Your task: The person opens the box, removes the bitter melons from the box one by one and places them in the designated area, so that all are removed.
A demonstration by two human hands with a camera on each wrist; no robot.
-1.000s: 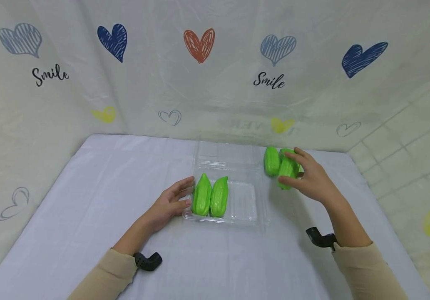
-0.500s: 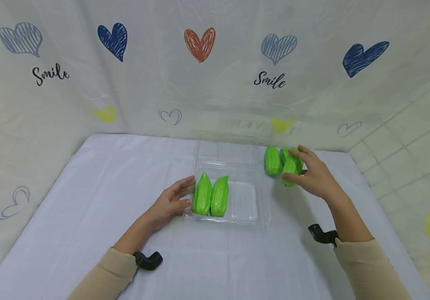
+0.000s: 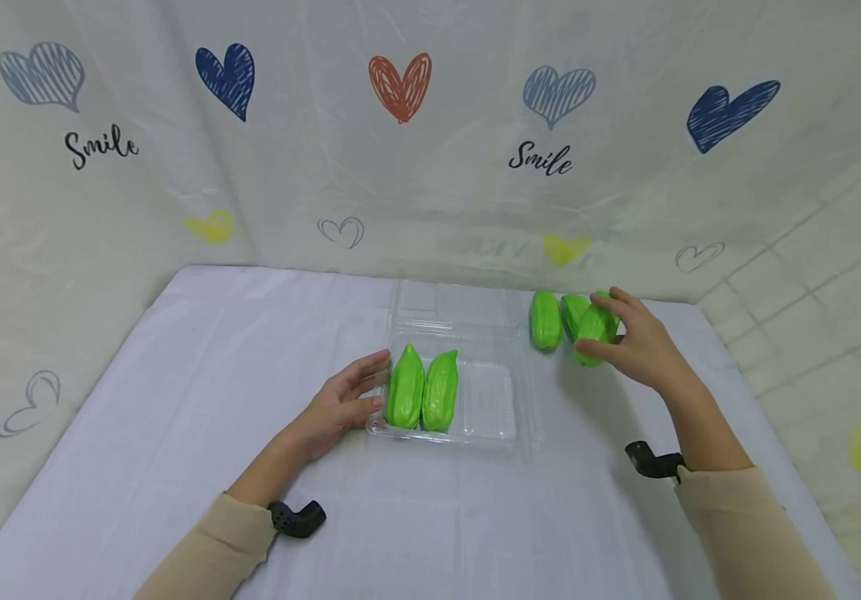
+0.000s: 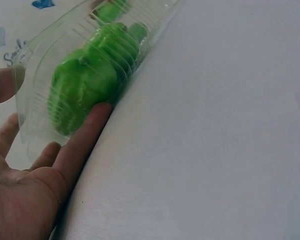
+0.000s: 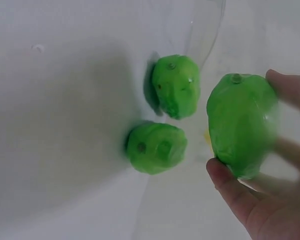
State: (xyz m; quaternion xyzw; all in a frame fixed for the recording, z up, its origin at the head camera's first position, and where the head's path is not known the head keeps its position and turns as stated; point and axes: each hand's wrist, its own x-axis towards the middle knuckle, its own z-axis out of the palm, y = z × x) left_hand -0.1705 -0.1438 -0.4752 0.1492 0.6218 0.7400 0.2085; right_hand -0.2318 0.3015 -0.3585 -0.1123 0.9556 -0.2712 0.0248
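My right hand (image 3: 646, 343) pinches a green ribbed fruit (image 5: 242, 125) between thumb and fingertips, held above the table in the right wrist view. Two similar pieces lie below it: a left fruit (image 3: 546, 321) and a right fruit (image 3: 573, 310), the latter partly covered by the held one in the head view. A clear plastic clamshell box (image 3: 486, 404) lies with its lid folded back. Inside, at the left, two green fruits (image 3: 404, 387) sit side by side, tips pointing away. My left hand (image 3: 336, 406) rests against the box's left wall, fingers fairly straight, holding no fruit.
The box's transparent lid (image 3: 456, 307) lies towards the back of the white-covered table (image 3: 415, 517). Behind it hangs a pale curtain (image 3: 310, 125) printed with hearts. Black wrist mounts (image 3: 298, 518) sit on both forearms.
My right hand has moved to the right and slightly farther back with the fruit, uncovering more of the fruit beneath. The left hand and the box stay put.
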